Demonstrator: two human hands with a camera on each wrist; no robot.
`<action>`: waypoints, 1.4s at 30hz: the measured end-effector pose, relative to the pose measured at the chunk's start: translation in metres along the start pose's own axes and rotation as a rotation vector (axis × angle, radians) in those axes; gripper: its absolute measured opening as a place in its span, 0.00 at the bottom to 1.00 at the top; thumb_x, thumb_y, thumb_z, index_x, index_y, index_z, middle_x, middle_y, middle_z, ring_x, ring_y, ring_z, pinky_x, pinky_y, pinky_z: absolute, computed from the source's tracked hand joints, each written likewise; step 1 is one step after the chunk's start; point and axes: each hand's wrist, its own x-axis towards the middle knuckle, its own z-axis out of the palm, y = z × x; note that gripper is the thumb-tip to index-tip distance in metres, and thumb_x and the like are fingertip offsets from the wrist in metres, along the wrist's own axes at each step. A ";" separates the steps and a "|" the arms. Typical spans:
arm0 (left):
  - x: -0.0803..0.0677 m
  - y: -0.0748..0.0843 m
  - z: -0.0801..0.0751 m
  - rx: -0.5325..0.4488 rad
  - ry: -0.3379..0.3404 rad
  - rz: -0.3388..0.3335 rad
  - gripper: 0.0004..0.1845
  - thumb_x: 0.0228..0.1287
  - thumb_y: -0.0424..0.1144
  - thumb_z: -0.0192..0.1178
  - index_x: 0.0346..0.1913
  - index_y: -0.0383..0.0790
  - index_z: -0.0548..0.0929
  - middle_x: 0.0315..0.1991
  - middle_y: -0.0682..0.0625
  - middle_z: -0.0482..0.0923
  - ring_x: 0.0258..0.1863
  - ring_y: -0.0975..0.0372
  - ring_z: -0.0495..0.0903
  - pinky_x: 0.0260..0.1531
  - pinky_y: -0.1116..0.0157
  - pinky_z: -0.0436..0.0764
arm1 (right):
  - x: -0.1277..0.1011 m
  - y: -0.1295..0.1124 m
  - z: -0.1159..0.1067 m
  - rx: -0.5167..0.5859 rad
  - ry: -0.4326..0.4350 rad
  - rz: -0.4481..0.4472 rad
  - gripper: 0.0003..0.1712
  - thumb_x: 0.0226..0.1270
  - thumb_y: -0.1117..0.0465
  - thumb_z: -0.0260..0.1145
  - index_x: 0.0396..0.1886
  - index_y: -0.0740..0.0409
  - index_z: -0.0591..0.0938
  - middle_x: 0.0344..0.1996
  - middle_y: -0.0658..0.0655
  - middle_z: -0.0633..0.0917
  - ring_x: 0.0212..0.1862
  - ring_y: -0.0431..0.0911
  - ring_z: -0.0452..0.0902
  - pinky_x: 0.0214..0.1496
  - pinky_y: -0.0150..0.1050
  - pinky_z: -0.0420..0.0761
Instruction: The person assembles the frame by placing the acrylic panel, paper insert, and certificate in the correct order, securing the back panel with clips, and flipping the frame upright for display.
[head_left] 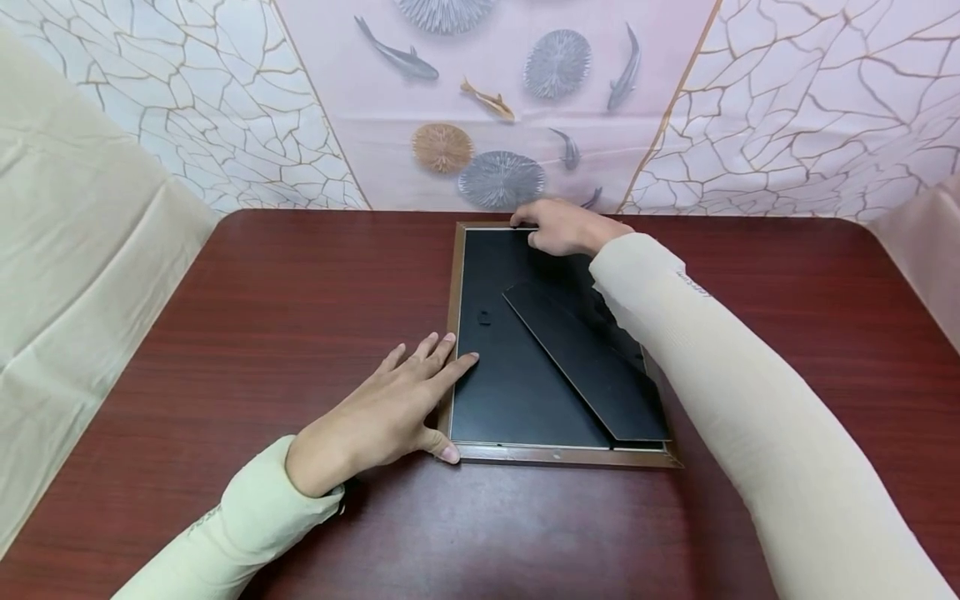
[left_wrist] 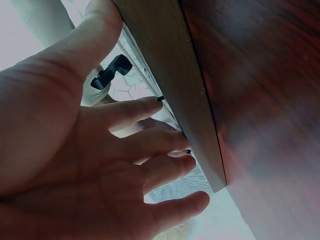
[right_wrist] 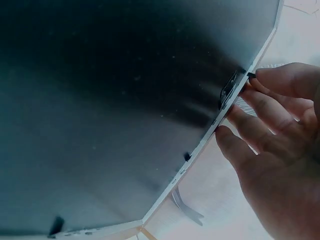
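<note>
A picture frame with brown edging lies back-up, its black backing board showing. A black easel leg is tilted across that board. My left hand rests at the frame's lower left corner, fingers straight and spread along the side. In the left wrist view those fingertips touch the wooden edge. At the far edge is my right hand. Its thumb touches a small black tab in the right wrist view, and the other fingertips line the edge beside it.
The frame lies on a dark red-brown wooden table. Behind it hangs a patterned cloth with fish motifs. More small tabs stand along the frame's rim. A dark hanger sits on the board's left part.
</note>
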 end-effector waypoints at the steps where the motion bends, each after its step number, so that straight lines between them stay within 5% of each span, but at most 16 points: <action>1: 0.000 0.000 0.000 0.009 0.001 0.002 0.61 0.51 0.58 0.77 0.84 0.45 0.56 0.85 0.37 0.46 0.86 0.43 0.43 0.82 0.38 0.47 | 0.000 0.000 0.000 0.004 0.011 -0.006 0.30 0.74 0.70 0.49 0.74 0.64 0.73 0.74 0.68 0.74 0.77 0.61 0.65 0.80 0.57 0.64; 20: 0.003 0.002 -0.004 0.072 -0.023 -0.001 0.61 0.52 0.59 0.76 0.85 0.44 0.55 0.84 0.34 0.46 0.85 0.42 0.46 0.83 0.41 0.46 | -0.001 -0.003 0.006 0.018 0.039 -0.025 0.29 0.70 0.70 0.51 0.70 0.69 0.74 0.70 0.71 0.75 0.74 0.62 0.69 0.79 0.56 0.66; 42: 0.003 -0.001 -0.001 0.052 -0.005 0.022 0.63 0.52 0.60 0.76 0.85 0.42 0.53 0.84 0.33 0.46 0.85 0.43 0.47 0.83 0.42 0.48 | -0.002 -0.006 0.012 -0.022 -0.049 0.022 0.30 0.77 0.69 0.49 0.76 0.66 0.68 0.76 0.68 0.70 0.77 0.59 0.65 0.78 0.54 0.68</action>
